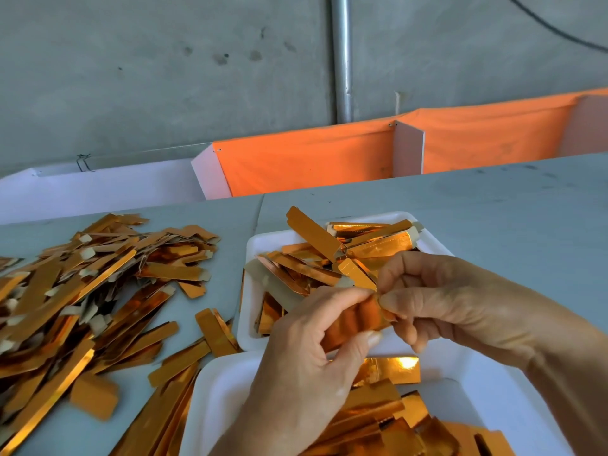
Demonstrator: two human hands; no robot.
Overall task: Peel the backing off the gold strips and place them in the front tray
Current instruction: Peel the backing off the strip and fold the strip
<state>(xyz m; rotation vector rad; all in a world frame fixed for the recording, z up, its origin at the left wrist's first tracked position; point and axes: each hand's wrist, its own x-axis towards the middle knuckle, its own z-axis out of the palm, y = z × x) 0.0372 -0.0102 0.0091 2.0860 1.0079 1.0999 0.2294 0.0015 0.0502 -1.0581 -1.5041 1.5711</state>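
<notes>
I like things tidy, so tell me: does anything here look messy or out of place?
Yes: one gold strip pokes out over the far tray's rim, and a loose pile of strips sprawls across the table at left.

Likely small factory workbench: bare concrete wall [164,77], metal pipe [342,57], orange-cloth dividers [306,159] across frame middle.

Your left hand [309,360] and right hand [437,301] pinch one gold strip [357,319] above two white trays, the far tray [263,245] and the near tray [217,390].
</notes>
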